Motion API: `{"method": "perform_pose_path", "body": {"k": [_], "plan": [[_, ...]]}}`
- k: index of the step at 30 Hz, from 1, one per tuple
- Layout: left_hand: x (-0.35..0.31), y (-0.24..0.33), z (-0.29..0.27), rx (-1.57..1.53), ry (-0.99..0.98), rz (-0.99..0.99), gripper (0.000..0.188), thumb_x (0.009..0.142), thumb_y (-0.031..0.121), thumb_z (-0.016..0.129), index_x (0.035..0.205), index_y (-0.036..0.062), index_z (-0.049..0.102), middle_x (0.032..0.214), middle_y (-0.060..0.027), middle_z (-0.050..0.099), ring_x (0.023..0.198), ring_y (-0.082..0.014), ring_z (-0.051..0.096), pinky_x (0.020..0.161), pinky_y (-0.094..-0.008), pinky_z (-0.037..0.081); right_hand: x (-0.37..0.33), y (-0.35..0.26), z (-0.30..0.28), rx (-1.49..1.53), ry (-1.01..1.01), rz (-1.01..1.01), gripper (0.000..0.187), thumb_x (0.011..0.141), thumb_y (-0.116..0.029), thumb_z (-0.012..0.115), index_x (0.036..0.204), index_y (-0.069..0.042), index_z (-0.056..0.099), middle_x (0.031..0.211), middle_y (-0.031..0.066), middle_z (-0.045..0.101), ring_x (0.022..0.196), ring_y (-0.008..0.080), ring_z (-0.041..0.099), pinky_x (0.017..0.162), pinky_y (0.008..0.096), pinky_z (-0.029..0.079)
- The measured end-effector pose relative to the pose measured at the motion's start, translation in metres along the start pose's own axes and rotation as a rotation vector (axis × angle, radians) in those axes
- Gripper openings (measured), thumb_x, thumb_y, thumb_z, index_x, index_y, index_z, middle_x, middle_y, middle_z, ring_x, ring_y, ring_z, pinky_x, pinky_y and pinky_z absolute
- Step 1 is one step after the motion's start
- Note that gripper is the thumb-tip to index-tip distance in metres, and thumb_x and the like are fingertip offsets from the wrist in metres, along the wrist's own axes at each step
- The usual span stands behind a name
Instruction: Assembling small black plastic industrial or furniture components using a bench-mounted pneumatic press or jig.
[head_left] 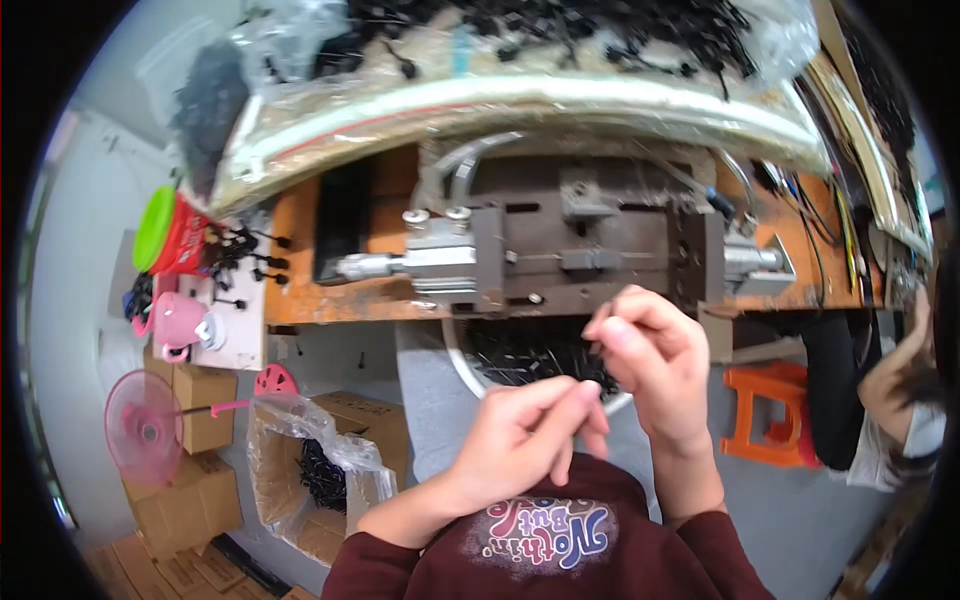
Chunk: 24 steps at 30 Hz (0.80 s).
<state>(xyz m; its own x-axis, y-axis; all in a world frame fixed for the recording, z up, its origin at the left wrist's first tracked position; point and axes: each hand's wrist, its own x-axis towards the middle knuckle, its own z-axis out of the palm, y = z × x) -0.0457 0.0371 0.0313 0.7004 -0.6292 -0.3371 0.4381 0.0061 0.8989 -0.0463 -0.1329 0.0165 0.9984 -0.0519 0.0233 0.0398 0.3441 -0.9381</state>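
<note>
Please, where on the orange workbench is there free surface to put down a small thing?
The orange workbench shows bare patches left of the grey metal fixture, beside the dark slot, and a strip right of it before the cables. The back is crowded by a plastic bag of black parts.

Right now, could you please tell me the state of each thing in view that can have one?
Left hand: fingers pinched on a small dark part.
Right hand: fingers curled, pinching small dark parts.
Round bowl: holds black parts.
Lined carton: open, partly filled.
Pink fan: blades look still.
Red jar: green lid on.
</note>
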Motion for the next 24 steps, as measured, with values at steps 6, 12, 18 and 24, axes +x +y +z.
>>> {"method": "perform_pose_path", "body": {"k": [6,12,18,24], "plan": [[0.013,-0.005,0.024,0.52,0.359,0.661,0.018,0.092,0.009,0.058,0.077,0.0001,0.058,0.06,-0.0069,0.053,0.048,-0.0162,0.056,0.046,-0.0291,0.042,0.004,-0.006,0.023,0.193,0.133,-0.283,0.008,0.097,-0.006,0.052,0.095,0.001,0.055,0.093,0.0056,0.051,0.064,0.0044,0.041,0.055,0.0181,0.035],[-0.019,-0.026,0.03,0.68,0.03,0.79,0.01,0.084,0.009,0.062,0.075,0.007,0.061,0.06,-0.007,0.054,0.049,-0.0219,0.055,0.048,-0.0304,0.046,0.047,-0.049,-0.043,0.639,0.18,-0.555,0.016,0.103,-0.014,0.044,0.098,0.0,0.05,0.078,0.0011,0.044,0.057,0.0066,0.028,0.05,0.0232,0.029],[-0.01,0.09,-0.07,0.591,0.582,1.113,0.032,0.104,0.017,0.031,0.09,-0.0016,0.054,0.084,-0.0145,0.065,0.07,-0.0147,0.057,0.076,-0.0294,0.046,0.009,-0.028,-0.012,0.015,0.302,-0.658,0.018,0.103,-0.016,0.044,0.1,0.0,0.05,0.089,0.0049,0.048,0.058,0.0036,0.033,0.05,0.0185,0.026],[-0.048,0.335,-0.213,0.892,1.469,1.136,0.054,0.096,0.025,0.052,0.141,-0.0006,0.036,0.136,-0.0225,0.048,0.126,-0.0328,0.047,0.103,-0.0378,0.039,-0.016,0.003,-0.026,0.128,0.45,-0.449,0.014,0.103,-0.013,0.043,0.099,-0.001,0.049,0.088,0.0052,0.047,0.059,0.005,0.034,0.053,0.0192,0.028]]}}
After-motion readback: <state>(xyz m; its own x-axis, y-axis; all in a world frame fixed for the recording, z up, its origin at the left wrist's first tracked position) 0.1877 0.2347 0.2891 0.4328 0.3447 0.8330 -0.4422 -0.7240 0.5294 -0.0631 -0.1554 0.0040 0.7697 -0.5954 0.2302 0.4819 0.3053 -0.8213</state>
